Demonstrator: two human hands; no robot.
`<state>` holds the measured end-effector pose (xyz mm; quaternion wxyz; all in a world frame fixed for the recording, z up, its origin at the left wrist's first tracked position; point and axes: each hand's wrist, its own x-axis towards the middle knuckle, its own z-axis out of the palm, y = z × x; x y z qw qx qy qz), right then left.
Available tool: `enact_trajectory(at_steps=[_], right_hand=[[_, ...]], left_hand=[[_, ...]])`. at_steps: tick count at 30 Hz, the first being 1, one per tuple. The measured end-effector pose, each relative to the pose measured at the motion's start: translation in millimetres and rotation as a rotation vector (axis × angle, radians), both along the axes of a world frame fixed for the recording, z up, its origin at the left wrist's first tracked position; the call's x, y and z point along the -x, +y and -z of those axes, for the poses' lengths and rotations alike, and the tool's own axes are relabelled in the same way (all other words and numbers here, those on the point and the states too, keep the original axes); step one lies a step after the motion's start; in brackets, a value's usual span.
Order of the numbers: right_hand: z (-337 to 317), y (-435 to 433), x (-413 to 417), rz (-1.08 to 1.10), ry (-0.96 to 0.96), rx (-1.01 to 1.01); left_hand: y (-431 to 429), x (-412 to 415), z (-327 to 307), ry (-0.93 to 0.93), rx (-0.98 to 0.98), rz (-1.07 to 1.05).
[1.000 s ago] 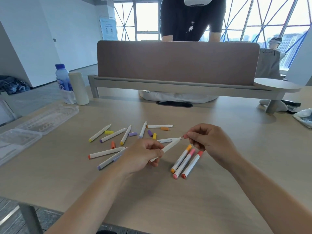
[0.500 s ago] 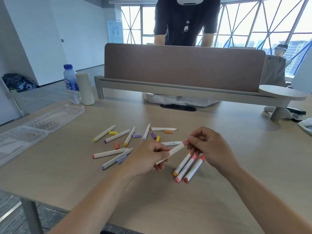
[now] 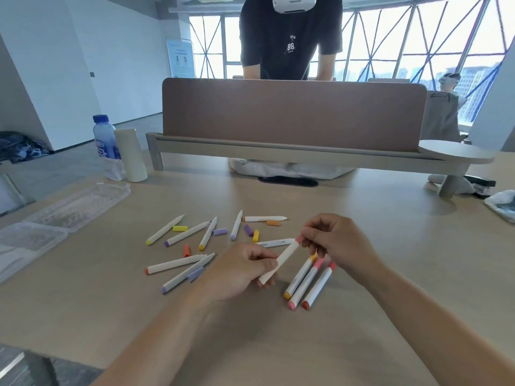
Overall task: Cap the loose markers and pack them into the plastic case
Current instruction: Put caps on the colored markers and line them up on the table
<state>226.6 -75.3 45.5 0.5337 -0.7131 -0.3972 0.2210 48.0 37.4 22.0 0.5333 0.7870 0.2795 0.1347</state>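
Left hand (image 3: 239, 271) grips the marker (image 3: 287, 256) mid-tabletop (image 3: 278, 344). Right hand (image 3: 337, 243) pinches its pink cap (image 3: 298, 240), just off the tip a second ago, now pushed on. Packing is next, I judge; the case (image 3: 83, 201) lies by the left edge.

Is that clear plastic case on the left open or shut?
Open: the plastic case lies spread flat, its two clear halves side by side.

Tabletop (image 3: 264, 344) on the near side of the left hand (image 3: 239, 271) and right hand (image 3: 342, 243) is wide open. Right under the right hand sit three capped markers (image 3: 306, 284). Left of the left hand, loose markers (image 3: 188, 233) and caps (image 3: 179, 228) clutter the path to the plastic case (image 3: 78, 204); beyond both, a divider screen (image 3: 292, 112) walls things off.
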Motion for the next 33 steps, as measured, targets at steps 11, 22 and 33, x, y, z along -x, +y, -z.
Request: enact_trajectory(at_steps=[11,22,33], right_hand=[[15,18,-36,-0.003,-0.168,0.253],[20,22,-49,0.142,-0.344,0.284],[18,20,-53,0.181,-0.241,0.210]], left_hand=[[33,-5,2,-0.057,-0.152,-0.230],[48,-35,7,0.074,-0.375,-0.233],[34,-57,10,0.437,-0.753,-0.108]])
